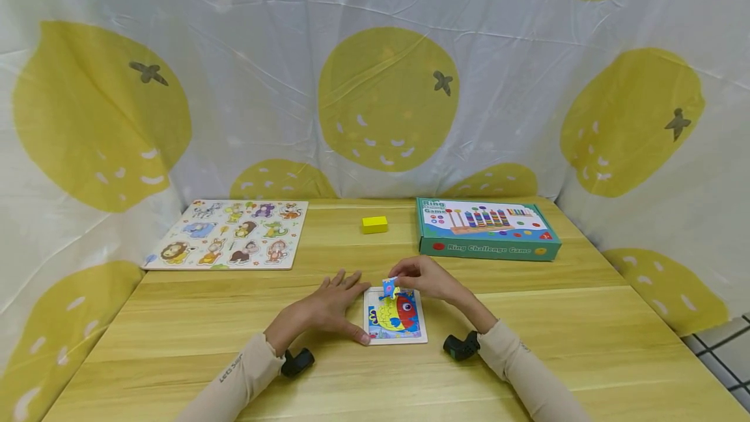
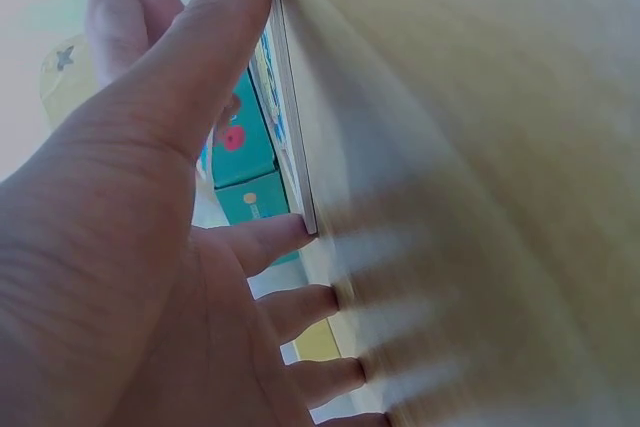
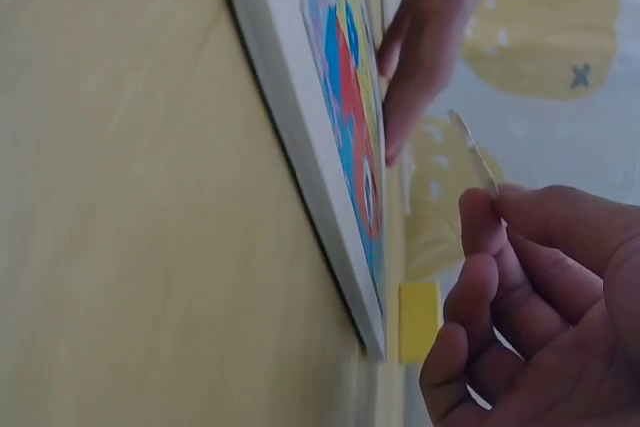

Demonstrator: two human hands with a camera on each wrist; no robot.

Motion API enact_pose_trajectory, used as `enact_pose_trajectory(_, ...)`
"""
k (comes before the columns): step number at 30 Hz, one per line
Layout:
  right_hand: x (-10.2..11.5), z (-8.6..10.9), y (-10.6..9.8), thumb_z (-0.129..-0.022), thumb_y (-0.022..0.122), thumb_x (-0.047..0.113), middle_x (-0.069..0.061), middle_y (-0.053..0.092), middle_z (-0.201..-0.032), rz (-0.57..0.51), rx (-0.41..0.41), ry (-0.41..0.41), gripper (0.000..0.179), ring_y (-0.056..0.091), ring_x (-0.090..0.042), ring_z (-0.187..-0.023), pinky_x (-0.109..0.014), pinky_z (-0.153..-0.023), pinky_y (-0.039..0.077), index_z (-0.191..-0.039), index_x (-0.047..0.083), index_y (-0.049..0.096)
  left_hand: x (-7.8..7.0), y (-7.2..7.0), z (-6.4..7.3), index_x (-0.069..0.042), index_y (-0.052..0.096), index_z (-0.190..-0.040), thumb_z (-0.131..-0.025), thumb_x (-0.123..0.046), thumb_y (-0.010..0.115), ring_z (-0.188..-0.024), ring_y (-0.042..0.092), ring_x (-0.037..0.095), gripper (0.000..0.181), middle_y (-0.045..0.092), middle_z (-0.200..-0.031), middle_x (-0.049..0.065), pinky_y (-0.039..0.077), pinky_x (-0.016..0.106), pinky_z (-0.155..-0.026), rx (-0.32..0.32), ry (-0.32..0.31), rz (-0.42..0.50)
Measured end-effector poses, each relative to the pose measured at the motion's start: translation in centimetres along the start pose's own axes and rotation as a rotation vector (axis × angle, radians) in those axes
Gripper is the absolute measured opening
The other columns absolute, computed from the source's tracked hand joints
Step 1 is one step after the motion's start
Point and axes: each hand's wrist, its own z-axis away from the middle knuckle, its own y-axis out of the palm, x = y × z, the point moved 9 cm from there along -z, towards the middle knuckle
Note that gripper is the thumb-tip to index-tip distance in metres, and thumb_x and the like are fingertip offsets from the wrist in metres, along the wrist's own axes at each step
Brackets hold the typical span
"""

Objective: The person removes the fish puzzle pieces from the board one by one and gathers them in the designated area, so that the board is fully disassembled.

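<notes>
A small fish jigsaw puzzle [image 1: 397, 322] in a pale wooden frame lies flat on the table in front of me. My left hand [image 1: 331, 305] rests at the frame's left side with fingers spread. In the left wrist view, its thumb and forefinger touch the frame's edge [image 2: 297, 152]. Between thumb and fingertips, my right hand [image 1: 429, 279] pinches a blue puzzle piece [image 1: 389, 288]. That piece hangs above the upper part of the picture; the right wrist view shows it edge-on as a thin sliver [image 3: 474, 152], apart from the frame.
A yellow block [image 1: 374, 225] stands beyond the puzzle. A larger animal puzzle board [image 1: 228, 236] lies at the back left. At the back right is a green Ring Challenge Game box [image 1: 492, 251]. A lemon-print curtain [image 1: 504, 103] hangs behind the wooden table [image 1: 545, 324].
</notes>
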Motion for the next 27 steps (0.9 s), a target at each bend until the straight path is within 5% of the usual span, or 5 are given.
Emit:
enact_pose_trajectory(12, -4.0, 3.9, -3.8, -0.093, 0.063, 0.019, -0.005, 0.068, -0.088, -0.069, -0.041, 0.087, 0.02, 0.058, -0.014, -0.073, -0.024, -0.064, 0.048, -0.104, 0.004, 0.067, 0.0, -0.2, 0.0, -0.011, 0.032, -0.15, -0.072, -0.062, 0.074, -0.145, 0.006, 0.041, 0.102, 0.017, -0.159, 0.014, 0.008, 0.059, -0.115, -0.007, 0.009, 0.0)
enact_pose_trajectory(27, -5.2, 4.5, -4.6, -0.094, 0.061, 0.014, -0.009, 0.064, -0.071, -0.076, 0.008, 0.125, 0.017, 0.046, -0.012, -0.056, -0.02, -0.049, 0.037, -0.104, 0.0, 0.065, 0.2, -0.1, -0.2, -0.012, 0.032, -0.15, -0.071, -0.062, 0.074, -0.146, 0.006, 0.041, 0.102, 0.018, -0.159, 0.013, 0.009, 0.06, -0.115, 0.001, 0.01, -0.005)
